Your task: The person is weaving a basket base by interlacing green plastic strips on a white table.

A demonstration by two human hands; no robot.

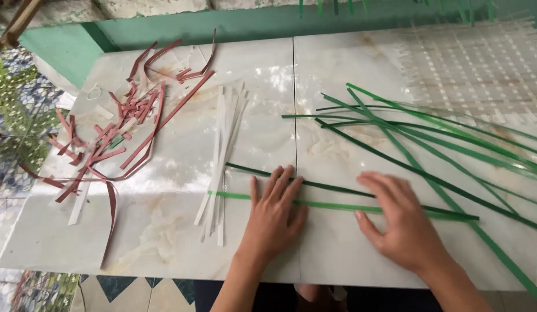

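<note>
My left hand [272, 216] lies flat, fingers spread, on two green strips running left to right across the marble tabletop [164, 231]. The light green strip [332, 205] passes under both palms; the dark green strip [337, 189] lies just behind it under my fingertips. My right hand [398, 222] also rests flat on these strips, fingers slightly apart, holding nothing. A bundle of white strips [222, 150] lies just left of my left hand, crossed by the light green strip's left end.
A fan of long green strips [441, 136] spreads over the right side. Red-brown strip scraps [115, 124] litter the left. A pale woven mat [482, 69] lies at the back right. A green wall ledge [164, 29] borders the far edge.
</note>
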